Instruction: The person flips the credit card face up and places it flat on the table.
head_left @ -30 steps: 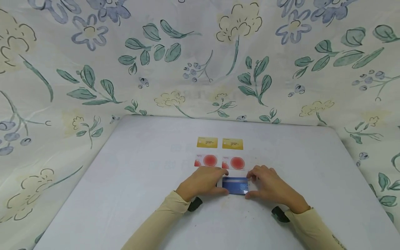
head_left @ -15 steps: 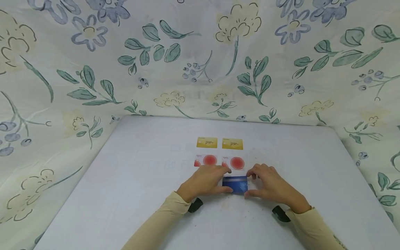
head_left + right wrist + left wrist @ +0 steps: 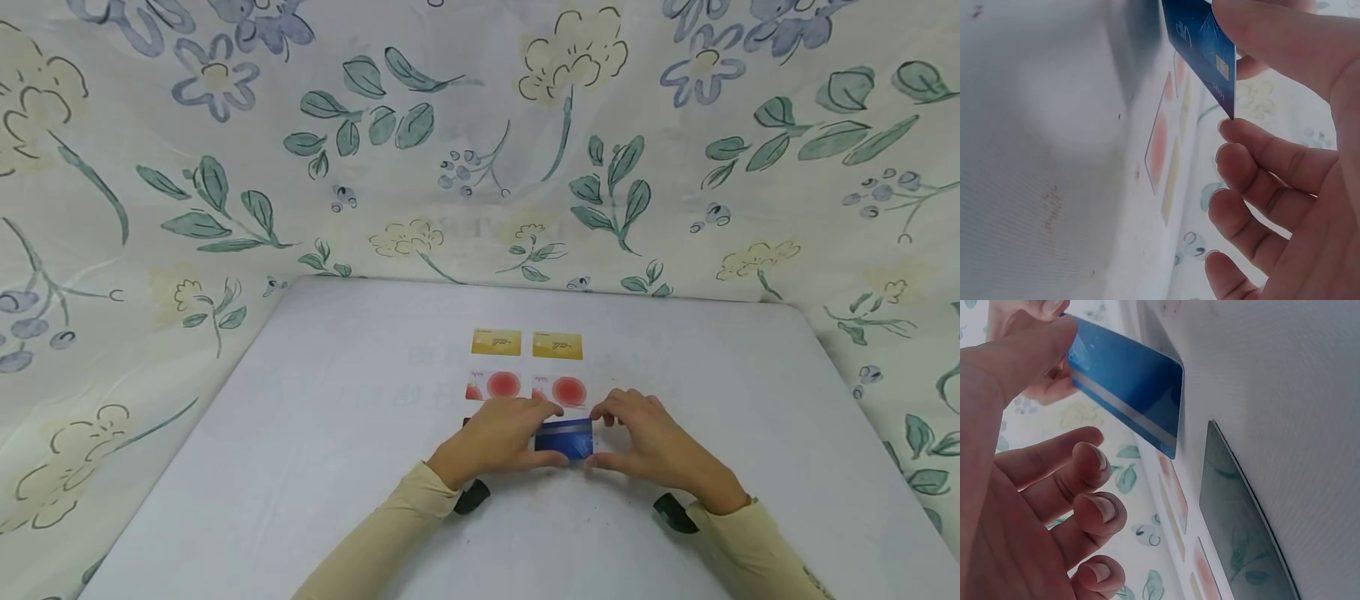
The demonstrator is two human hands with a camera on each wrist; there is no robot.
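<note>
A blue bank card [image 3: 564, 440] is held up off the white table, its striped back towards the head camera. My right hand [image 3: 645, 442] grips its right end between thumb [image 3: 1285, 37] and index finger. In the right wrist view the chip side shows. My left hand [image 3: 495, 437] is at the card's left, its thumb [image 3: 1035, 350] lying over the near edge; whether it presses there I cannot tell. The left fingers [image 3: 1094, 465] are loosely bent and apart from the card. A dark card [image 3: 1235, 506] lies on the table, mostly hidden under the left hand in the head view.
Two yellow cards [image 3: 497, 342] lie in a row at the back of the white table [image 3: 360, 433]. In front of them is a row of two white cards with red circles [image 3: 568, 391]. A floral cloth [image 3: 480, 150] hangs behind the table.
My left hand has slid to the right along the blue card, its thumb now further over the near edge. The card has lifted and tilted slightly. A dark card's corner has come into view.
</note>
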